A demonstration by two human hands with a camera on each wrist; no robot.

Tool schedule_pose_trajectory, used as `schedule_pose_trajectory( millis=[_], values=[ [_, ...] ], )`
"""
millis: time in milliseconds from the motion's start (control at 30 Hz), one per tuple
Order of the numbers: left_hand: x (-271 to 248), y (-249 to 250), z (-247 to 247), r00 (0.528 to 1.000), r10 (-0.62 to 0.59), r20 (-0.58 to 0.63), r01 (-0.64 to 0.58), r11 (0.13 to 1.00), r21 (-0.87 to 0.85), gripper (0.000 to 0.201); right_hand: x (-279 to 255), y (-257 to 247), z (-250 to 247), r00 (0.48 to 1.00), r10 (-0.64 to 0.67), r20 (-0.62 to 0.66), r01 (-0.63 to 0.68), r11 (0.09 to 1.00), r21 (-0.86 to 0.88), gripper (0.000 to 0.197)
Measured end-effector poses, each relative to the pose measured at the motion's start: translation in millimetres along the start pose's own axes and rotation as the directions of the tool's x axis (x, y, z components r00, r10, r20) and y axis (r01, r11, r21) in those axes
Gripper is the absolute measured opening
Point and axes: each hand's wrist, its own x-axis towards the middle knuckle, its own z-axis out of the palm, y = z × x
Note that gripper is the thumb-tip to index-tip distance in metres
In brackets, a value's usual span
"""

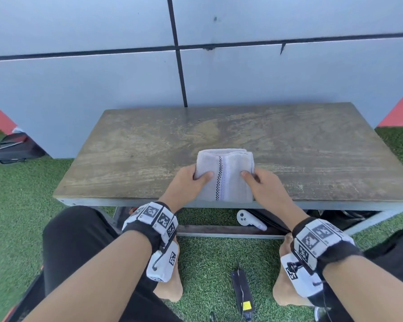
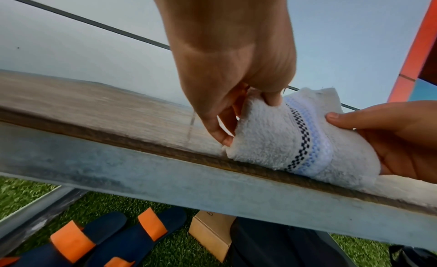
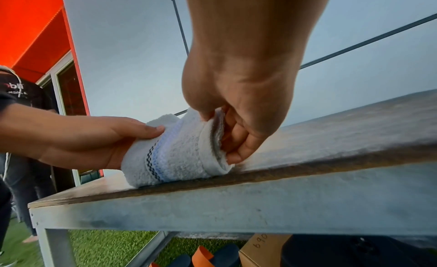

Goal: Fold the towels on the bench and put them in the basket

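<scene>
A white folded towel (image 1: 226,175) with a dark checked stripe and a pale blue band lies at the front edge of the worn wooden bench (image 1: 149,140). My left hand (image 1: 197,177) grips its left side, thumb on top. My right hand (image 1: 251,176) grips its right side the same way. In the left wrist view the left hand (image 2: 236,112) pinches the towel (image 2: 267,140), fingers tucked at its edge, and the right hand (image 2: 390,136) holds the far side. In the right wrist view the right hand (image 3: 222,136) curls round the towel's (image 3: 179,155) layered end. No basket is in view.
A grey panelled wall (image 1: 102,77) stands behind the bench. Under the bench lie a white controller (image 1: 249,220), blue and orange sandals (image 2: 106,239) and a cardboard box (image 2: 212,233). A black device (image 1: 242,291) lies on the grass between my feet. A black bag (image 1: 14,147) sits far left.
</scene>
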Motion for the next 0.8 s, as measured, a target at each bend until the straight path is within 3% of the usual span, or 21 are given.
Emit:
schedule_pose_trajectory(
  millis=[200, 333, 500, 800],
  values=[
    [37, 5, 8, 0.973, -0.09, -0.213, 0.108, 0.991, 0.073, 0.039, 44, -14, -1, 0.999, 0.013, -0.029, -0.016, 0.993, -0.114, 0.04],
    [58, -7, 19, 0.957, -0.163, -0.24, 0.215, 0.953, 0.212, 0.042, 63, -6, 7, 0.988, 0.15, -0.019, -0.151, 0.969, -0.194, 0.043],
    [67, -6, 29, 0.945, -0.154, -0.29, 0.258, 0.893, 0.368, 0.044, 68, -3, 11, 0.98, 0.198, -0.02, -0.197, 0.953, -0.229, 0.04],
    [73, -2, 30, 0.932, -0.18, -0.315, 0.303, 0.864, 0.402, 0.052, 84, -3, 2, 0.948, 0.312, 0.061, -0.301, 0.943, -0.144, 0.042]
  ],
)
